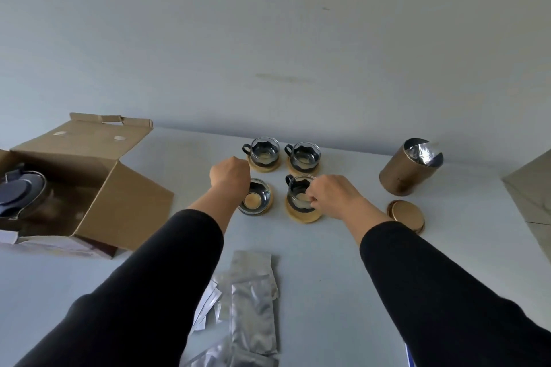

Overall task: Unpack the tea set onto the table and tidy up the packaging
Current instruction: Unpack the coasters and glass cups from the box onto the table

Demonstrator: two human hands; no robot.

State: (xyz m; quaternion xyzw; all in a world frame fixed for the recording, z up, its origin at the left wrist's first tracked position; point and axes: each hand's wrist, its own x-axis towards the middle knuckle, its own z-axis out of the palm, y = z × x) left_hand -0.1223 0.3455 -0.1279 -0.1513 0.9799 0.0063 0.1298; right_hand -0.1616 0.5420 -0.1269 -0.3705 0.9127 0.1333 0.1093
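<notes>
our left hand (230,176) grips the near-left glass cup (254,200), our right hand (331,195) pinches the near-right cup (301,198) on the surface (343,262); they seem light, fragile, slippery (we better hold the handle).

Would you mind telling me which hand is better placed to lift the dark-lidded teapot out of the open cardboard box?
Left, probably. The left hand is nearer the open cardboard box holding the dark-lidded teapot; the right hand is farther away.
</notes>
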